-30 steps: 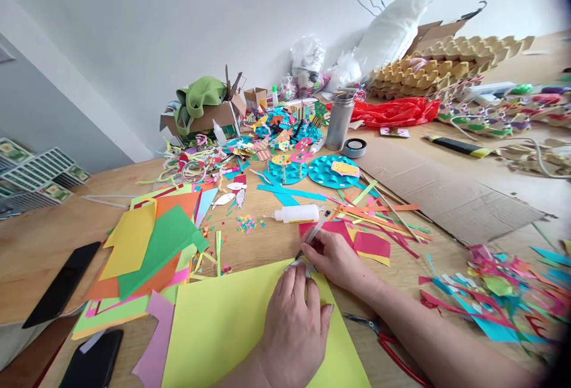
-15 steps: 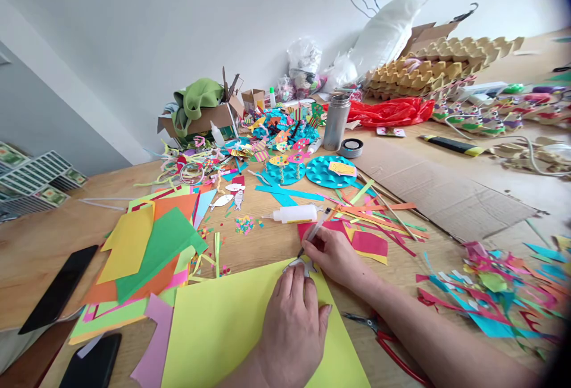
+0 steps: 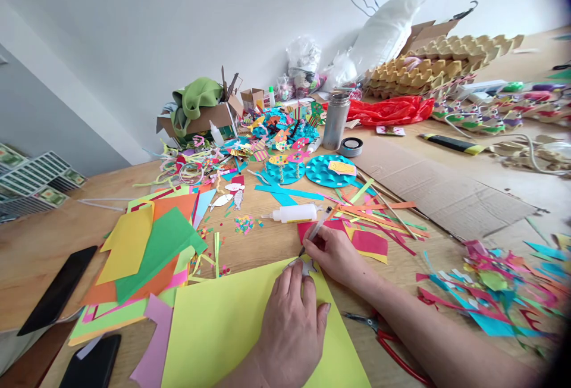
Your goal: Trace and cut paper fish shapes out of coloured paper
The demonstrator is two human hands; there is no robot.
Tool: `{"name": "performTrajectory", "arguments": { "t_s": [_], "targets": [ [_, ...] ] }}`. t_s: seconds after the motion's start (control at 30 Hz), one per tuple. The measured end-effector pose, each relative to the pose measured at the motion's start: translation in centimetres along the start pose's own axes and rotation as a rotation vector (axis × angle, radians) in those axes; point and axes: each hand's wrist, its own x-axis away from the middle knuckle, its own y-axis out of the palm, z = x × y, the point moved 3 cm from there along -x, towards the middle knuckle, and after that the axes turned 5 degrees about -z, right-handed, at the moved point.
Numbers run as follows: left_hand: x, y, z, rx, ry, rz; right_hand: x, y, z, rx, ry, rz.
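My left hand lies flat with fingers spread on a yellow sheet, its fingertips on a small white cutout near the sheet's top edge. Most of the cutout shows only around the fingers. My right hand grips a pen, its tip down at the cutout's upper edge. Just beyond the hands lie a white glue bottle and red paper pieces. Red-handled scissors rest beneath my right forearm.
Stacked coloured paper and a dark phone lie at left. Paper scraps cover the right side. Farther back stand a metal bottle, blue discs, cardboard and egg trays.
The pen and my right hand have shifted very slightly along the cutout's edge. My left hand remains nearly in place on the cutout.
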Motion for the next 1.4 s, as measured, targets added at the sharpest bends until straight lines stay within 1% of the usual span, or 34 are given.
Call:
{"name": "performTrajectory", "arguments": {
  "t_s": [0.13,0.37,0.77,1.4],
  "targets": [
    [-0.1,0.1,0.0,-0.001,0.006,-0.013,0.1,0.0,0.0,0.01,0.001,0.002],
    [-0.1,0.1,0.1,-0.023,0.012,-0.012,0.1,0.0,-0.1,0.02,-0.004,0.023],
    [0.0,0.1,0.1,-0.039,0.019,-0.002,0.2,0.0,0.1,0.041,0.007,0.02],
    [0.0,0.1,0.1,-0.036,0.017,-0.02,0.6,-0.8,-0.9,0.087,0.021,-0.048]
  ]
}}
